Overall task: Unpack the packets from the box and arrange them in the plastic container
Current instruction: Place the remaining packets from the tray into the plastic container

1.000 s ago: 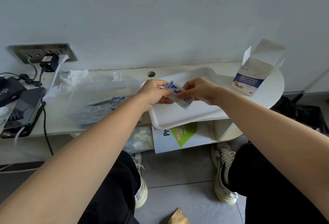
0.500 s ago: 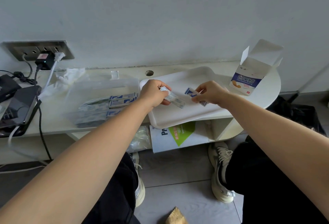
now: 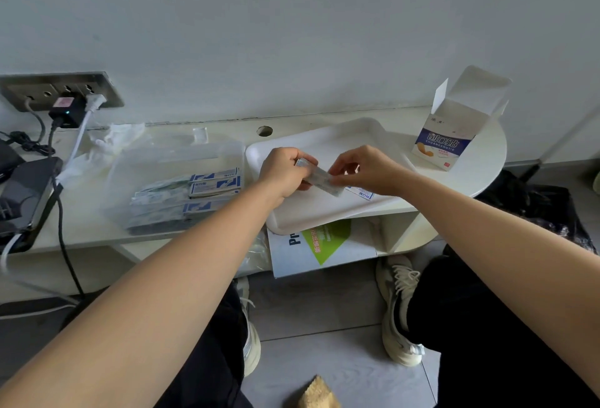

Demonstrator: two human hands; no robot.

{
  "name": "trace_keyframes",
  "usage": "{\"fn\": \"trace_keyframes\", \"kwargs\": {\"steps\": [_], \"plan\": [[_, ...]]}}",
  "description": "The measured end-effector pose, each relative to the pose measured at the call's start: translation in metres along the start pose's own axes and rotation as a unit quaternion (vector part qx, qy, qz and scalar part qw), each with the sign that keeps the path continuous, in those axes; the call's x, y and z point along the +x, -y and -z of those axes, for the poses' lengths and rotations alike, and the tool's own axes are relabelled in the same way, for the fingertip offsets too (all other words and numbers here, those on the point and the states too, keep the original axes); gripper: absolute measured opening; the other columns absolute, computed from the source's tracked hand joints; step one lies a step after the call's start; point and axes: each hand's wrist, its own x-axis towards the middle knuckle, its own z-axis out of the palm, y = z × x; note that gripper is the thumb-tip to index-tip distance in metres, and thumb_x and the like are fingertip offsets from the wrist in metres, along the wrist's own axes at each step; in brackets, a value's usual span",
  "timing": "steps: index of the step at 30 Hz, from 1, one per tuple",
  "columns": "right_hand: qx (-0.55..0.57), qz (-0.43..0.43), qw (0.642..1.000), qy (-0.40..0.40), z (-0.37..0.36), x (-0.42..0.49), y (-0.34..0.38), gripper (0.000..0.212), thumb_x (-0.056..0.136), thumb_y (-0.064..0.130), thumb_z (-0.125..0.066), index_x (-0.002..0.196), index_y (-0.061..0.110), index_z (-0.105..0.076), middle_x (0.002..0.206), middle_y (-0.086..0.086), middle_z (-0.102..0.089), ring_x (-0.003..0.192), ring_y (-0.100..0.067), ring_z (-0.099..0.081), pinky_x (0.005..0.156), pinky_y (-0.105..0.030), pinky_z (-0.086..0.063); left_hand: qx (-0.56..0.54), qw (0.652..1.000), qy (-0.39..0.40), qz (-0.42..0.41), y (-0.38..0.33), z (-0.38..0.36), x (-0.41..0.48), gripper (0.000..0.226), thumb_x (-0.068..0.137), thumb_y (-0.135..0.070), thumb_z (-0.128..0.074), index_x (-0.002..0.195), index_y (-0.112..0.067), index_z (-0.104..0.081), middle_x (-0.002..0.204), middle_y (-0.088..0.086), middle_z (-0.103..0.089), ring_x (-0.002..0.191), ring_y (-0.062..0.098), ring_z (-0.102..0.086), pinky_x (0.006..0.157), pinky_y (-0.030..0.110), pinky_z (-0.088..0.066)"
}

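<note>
Two hands on one small flat silvery packet [image 3: 319, 177], held over the white plastic tray [image 3: 324, 216], which overhangs the front edge of the white worktop [image 3: 483, 161], right of centre. Your left hand [image 3: 282, 170] has its fingers curled round the packet's left end. Your right hand [image 3: 370, 169] pinches the right end between thumb and forefinger. It tilts down to the right.

Just under your right hand there's a white-and-blue packet [image 3: 365, 194] on the tray; can't tell whether your lower fingers touch it.

Left of the tray, just beside it, the clear plastic container [image 3: 181, 154] sits on the worktop with a stack of white-and-blue packets [image 3: 214, 184] lying flat inside, toward its right side.

At the worktop's back right corner the open white-and-blue cardboard box [image 3: 451, 138] stands upright, flaps up, well apart from both hands.

At the left edge: a dark phone [image 3: 26, 200], cabled.
</note>
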Motion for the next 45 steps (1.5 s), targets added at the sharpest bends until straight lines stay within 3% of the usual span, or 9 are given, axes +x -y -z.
{"fn": "trace_keyframes", "kwargs": {"steps": [4, 8, 15, 19, 27, 31, 37, 41, 45], "plan": [[-0.08, 0.031, 0.994, -0.067, -0.009, 0.0, -0.006, 0.008, 0.079, 0.015, -0.07, 0.08, 0.022, -0.074, 0.068, 0.013, -0.061, 0.054, -0.002, -0.047, 0.056, -0.012, -0.034, 0.292, 0.95, 0.002, -0.111, 0.004, -0.003, -0.005, 0.017, 0.087, -0.011, -0.059, 0.095, -0.021, -0.07, 0.099, -0.002, -0.07, 0.09, 0.016, -0.063, 0.079, 0.027, -0.05], [-0.12, 0.031, 0.991, -0.055, -0.021, -0.003, -0.008, 0.01, 0.079, 0.014, -0.068, 0.086, 0.017, -0.074, 0.077, 0.005, -0.063, 0.061, -0.006, -0.048, 0.063, -0.02, -0.039, 0.398, 0.907, 0.004, -0.142, 0.009, -0.012, -0.01, 0.023, 0.088, -0.01, -0.055, 0.103, -0.018, -0.07, 0.104, 0.006, -0.067, 0.097, 0.025, -0.06, 0.08, 0.031, -0.046], [-0.027, 0.008, 0.996, -0.083, -0.005, -0.003, -0.002, 0.005, 0.077, 0.014, -0.074, 0.08, 0.018, -0.073, 0.068, 0.006, -0.065, 0.056, 0.0, -0.052, 0.059, -0.012, -0.039, 0.382, 0.909, -0.007, -0.168, -0.006, 0.0, -0.01, 0.022, 0.089, -0.013, -0.056, 0.099, -0.019, -0.074, 0.095, 0.003, -0.071, 0.09, 0.024, -0.062, 0.075, 0.028, -0.046], [0.073, 0.017, 0.989, -0.126, 0.003, 0.008, 0.017, 0.006, 0.08, 0.02, -0.074, 0.085, 0.019, -0.075, 0.063, 0.006, -0.064, 0.055, 0.001, -0.05, 0.057, -0.012, -0.039, 0.354, 0.918, -0.051, -0.173, -0.03, 0.037, -0.016, 0.015, 0.085, -0.018, -0.06, 0.085, -0.013, -0.074, 0.069, -0.001, -0.059, 0.066, 0.017, -0.051, 0.071, 0.029, -0.049], [0.113, 0.068, 0.982, -0.135, -0.037, 0.046, 0.108, 0.011, 0.08, 0.017, -0.075, 0.09, 0.018, -0.077, 0.081, 0.009, -0.07, 0.069, 0.001, -0.058, 0.064, -0.009, -0.043, 0.303, 0.939, -0.137, -0.084, -0.023, 0.147, -0.05, 0.014, 0.089, -0.026, -0.061, 0.084, -0.017, -0.072, 0.076, -0.004, -0.07, 0.065, 0.012, -0.06, 0.073, 0.026, -0.05], [0.182, 0.053, 0.979, -0.077, -0.064, 0.063, 0.153, 0.014, 0.079, 0.012, -0.075, 0.093, 0.013, -0.076, 0.08, 0.001, -0.072, 0.067, -0.002, -0.06, 0.067, -0.013, -0.045, 0.31, 0.924, -0.225, -0.015, 0.003, 0.202, -0.068, 0.014, 0.091, -0.022, -0.056, 0.084, -0.019, -0.068, 0.089, 0.001, -0.072, 0.084, 0.022, -0.066, 0.074, 0.028, -0.047], [0.076, 0.032, 0.99, 0.117, -0.107, 0.072, 0.201, 0.017, 0.08, 0.008, -0.071, 0.096, 0.014, -0.074, 0.078, -0.004, -0.066, 0.068, -0.015, -0.049, 0.056, -0.018, -0.042, 0.362, 0.899, -0.236, 0.074, 0.035, 0.233, -0.081, 0.038, 0.088, -0.022, -0.062, 0.124, -0.013, -0.054, 0.13, 0.007, -0.057, 0.117, 0.029, -0.054, 0.091, 0.033, -0.042], [0.008, 0.009, 0.985, 0.17, -0.126, 0.081, 0.207, 0.015, 0.08, 0.004, -0.071, 0.094, 0.009, -0.073, 0.073, -0.007, -0.063, 0.06, -0.016, -0.046, 0.042, -0.016, -0.037, 0.335, 0.912, -0.219, 0.094, 0.046, 0.231, -0.081, 0.035, 0.087, -0.017, -0.063, 0.122, -0.014, -0.06, 0.126, 0.008, -0.061, 0.115, 0.028, -0.057, 0.091, 0.03, -0.042], [-0.027, 0.005, 0.991, 0.134, -0.136, 0.088, 0.207, 0.015, 0.079, 0.005, -0.071, 0.094, 0.008, -0.075, 0.067, 0.0, -0.064, 0.055, -0.009, -0.052, 0.043, -0.011, -0.04, 0.317, 0.917, -0.226, 0.09, 0.052, 0.233, -0.079, 0.031, 0.086, -0.012, -0.062, 0.116, -0.016, -0.062, 0.117, 0.008, -0.065, 0.107, 0.028, -0.061, 0.083, 0.027, -0.042]]}}
